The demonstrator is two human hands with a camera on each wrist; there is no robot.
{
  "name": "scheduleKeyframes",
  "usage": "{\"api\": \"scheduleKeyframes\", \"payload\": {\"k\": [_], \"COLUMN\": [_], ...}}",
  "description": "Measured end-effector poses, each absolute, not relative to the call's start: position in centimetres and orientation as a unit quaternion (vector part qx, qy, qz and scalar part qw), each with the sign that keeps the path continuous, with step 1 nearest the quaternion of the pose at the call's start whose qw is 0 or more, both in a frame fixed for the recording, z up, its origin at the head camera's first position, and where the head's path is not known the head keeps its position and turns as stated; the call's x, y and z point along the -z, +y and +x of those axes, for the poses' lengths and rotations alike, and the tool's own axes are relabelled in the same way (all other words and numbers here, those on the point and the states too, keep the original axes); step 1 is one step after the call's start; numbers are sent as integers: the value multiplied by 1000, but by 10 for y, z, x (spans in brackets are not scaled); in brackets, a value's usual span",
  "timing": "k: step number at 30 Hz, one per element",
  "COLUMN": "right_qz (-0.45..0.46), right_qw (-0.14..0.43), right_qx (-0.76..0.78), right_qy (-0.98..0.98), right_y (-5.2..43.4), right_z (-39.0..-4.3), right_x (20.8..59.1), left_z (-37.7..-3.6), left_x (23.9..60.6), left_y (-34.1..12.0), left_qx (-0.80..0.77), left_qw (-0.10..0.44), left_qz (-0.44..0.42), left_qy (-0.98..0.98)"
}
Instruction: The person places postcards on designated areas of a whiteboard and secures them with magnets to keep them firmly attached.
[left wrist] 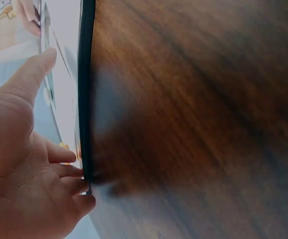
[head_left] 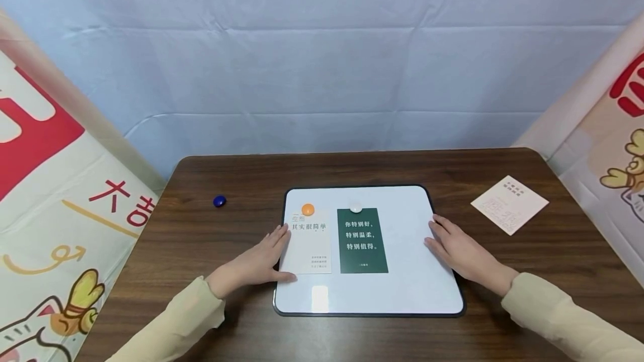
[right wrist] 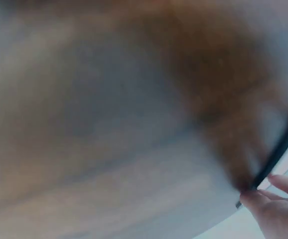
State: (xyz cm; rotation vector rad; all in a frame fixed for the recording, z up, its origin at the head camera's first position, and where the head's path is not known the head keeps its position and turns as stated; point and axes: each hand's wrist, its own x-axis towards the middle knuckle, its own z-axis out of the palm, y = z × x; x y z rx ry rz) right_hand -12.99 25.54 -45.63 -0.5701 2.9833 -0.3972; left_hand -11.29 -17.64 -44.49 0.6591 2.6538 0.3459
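A white board with a black rim (head_left: 402,295) lies flat on the brown table. On it a pale card (head_left: 308,247) is pinned by an orange magnet (head_left: 307,209), and a dark green card (head_left: 362,241) by a white magnet (head_left: 355,208). My left hand (head_left: 261,261) rests with straight fingers at the board's left edge, thumb on the board's surface. In the left wrist view the fingertips (left wrist: 76,172) touch the black rim (left wrist: 85,89). My right hand (head_left: 455,250) lies flat on the board's right edge; the right wrist view is blurred, with fingertips (right wrist: 276,196) at the rim.
A blue magnet (head_left: 219,201) sits on the table (head_left: 201,239) left of the board. A pinkish card (head_left: 509,204) lies at the far right. Printed banners stand on both sides, and a pale blue cloth hangs behind.
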Motion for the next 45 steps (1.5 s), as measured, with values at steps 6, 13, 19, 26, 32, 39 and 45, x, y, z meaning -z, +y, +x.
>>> {"api": "scheduleKeyframes", "payload": {"k": [6,13,19,26,32,39,45], "right_qz": [-190,-171,-146,-110,-78,-56,-8], "right_qw": [13,12,9,2,8,-19,3], "right_qx": [147,158,147,137,134,137,147], "right_qy": [971,972,978,984,988,989,989], "right_y": [259,272,289,309,327,351,368], "right_z": [-139,-152,-161,-170,-177,-182,-185], "right_x": [444,429,418,414,412,417,417], "left_z": [-109,-106,-104,-103,-102,-103,-104], "left_x": [445,445,445,445,446,447,448], "left_y": [-175,-173,-172,-172,-173,-173,-174], "left_qx": [-127,-118,-112,-111,-110,-112,-110], "left_qw": [206,203,201,195,194,202,203], "left_qz": [240,252,250,258,262,259,259], "left_qy": [940,939,940,940,939,938,938]}}
